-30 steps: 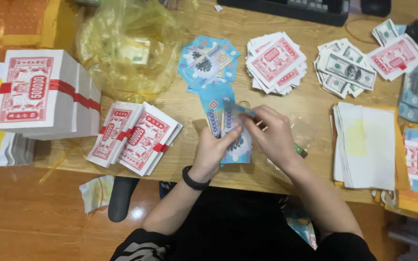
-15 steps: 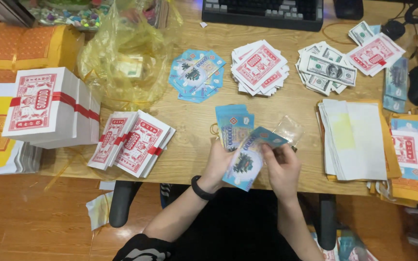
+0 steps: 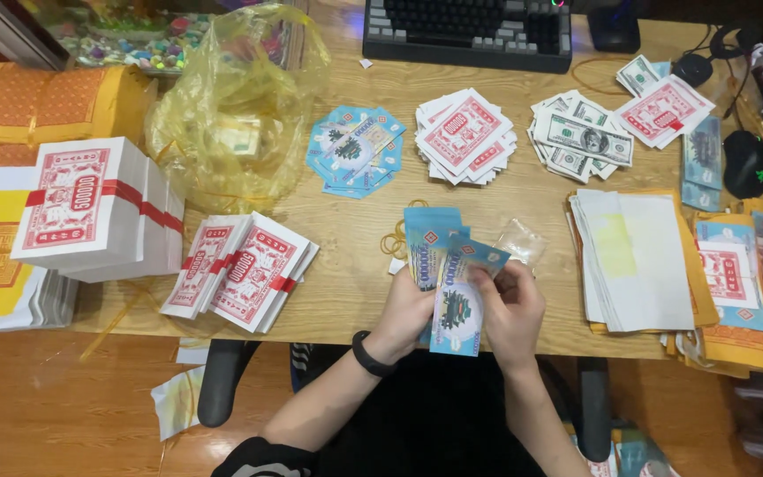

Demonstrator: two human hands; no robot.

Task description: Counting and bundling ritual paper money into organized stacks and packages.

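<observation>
Head camera looks down on a wooden desk (image 3: 355, 265) over a wood floor. Far left, orange-and-yellow paper stacks (image 3: 37, 110), then a thick banded block of red-printed white notes (image 3: 90, 208) and two thinner banded bundles (image 3: 245, 269). A crinkled yellow plastic bag (image 3: 231, 106) sits behind them. Moving along: a fan of blue notes (image 3: 355, 150), a loose red-and-white pile (image 3: 465, 137), a dark keyboard (image 3: 468, 31) at the back edge, then green-grey banknote-style sheets (image 3: 580, 137). Far right, white sheets on yellow paper (image 3: 638, 261) and a black mouse (image 3: 746, 163). At the near edge, the left hand (image 3: 406, 314), black band on its wrist, is closed around a sheaf of blue notes (image 3: 439, 243), held just above the desk. The right hand (image 3: 509, 309) pinches one blue note (image 3: 457, 309), tilted forward off the sheaf, thumb on its face.
</observation>
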